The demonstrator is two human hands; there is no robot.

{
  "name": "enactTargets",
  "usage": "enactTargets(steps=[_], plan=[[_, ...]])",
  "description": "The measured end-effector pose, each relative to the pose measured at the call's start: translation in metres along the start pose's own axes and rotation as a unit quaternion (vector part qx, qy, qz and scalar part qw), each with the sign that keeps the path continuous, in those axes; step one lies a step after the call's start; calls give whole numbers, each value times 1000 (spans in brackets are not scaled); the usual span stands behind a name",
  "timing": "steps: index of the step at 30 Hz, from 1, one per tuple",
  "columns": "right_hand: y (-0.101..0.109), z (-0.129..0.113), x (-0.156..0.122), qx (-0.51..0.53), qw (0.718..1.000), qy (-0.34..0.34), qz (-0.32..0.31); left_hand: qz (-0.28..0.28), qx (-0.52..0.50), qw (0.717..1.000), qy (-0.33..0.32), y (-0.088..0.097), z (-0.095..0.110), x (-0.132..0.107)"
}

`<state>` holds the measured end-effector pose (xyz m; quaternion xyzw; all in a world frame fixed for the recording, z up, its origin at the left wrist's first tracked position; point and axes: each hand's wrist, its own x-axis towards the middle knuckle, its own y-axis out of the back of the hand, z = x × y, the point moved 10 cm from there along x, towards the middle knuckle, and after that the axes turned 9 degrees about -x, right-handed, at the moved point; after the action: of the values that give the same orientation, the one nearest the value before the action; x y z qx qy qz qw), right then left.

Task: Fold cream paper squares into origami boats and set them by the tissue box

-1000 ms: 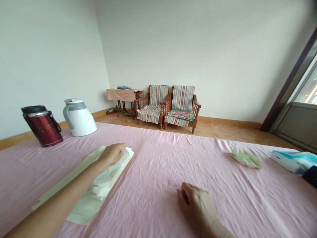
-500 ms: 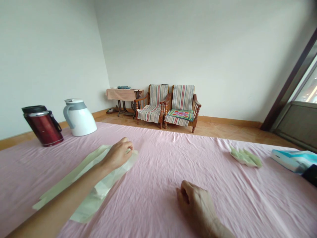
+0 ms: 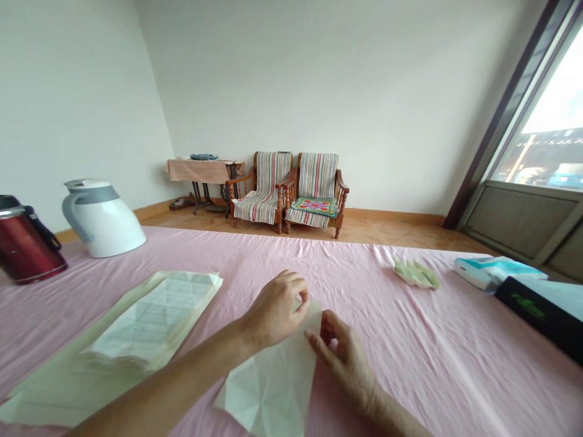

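Observation:
My left hand pinches the top edge of a creased, pale green paper sheet between thumb and fingers. The sheet hangs down toward me over the pink cloth, its folds showing as crossing lines. My right hand is at the sheet's right edge, thumb over the paper and fingers curled close beside it. On the left lies a stack of similar creased sheets, partly covered by my left forearm.
A pale green folded paper piece lies on the pink cloth at the right. Beyond it are a blue-and-white packet and a black box. A white jug and a red flask stand at the left.
My left hand has carried one sheet off the stack to the right. My right hand has moved up and left to meet it. The view has turned rightward.

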<state>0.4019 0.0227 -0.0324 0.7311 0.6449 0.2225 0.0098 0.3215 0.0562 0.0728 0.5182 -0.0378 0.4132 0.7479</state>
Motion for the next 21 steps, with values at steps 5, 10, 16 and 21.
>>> enactTargets(steps=[5,10,16,21], plan=[[20,24,7,40,996,-54,61,44,-39,998,23,-3,-19,-2],[51,38,14,88,987,-97,96,45,-70,995,47,-2,-51,-22],[71,34,20,131,980,-99,110,5,-179,977,112,-19,-69,-43],[71,25,21,158,978,-89,103,-21,-332,923,194,-42,-80,-44]])
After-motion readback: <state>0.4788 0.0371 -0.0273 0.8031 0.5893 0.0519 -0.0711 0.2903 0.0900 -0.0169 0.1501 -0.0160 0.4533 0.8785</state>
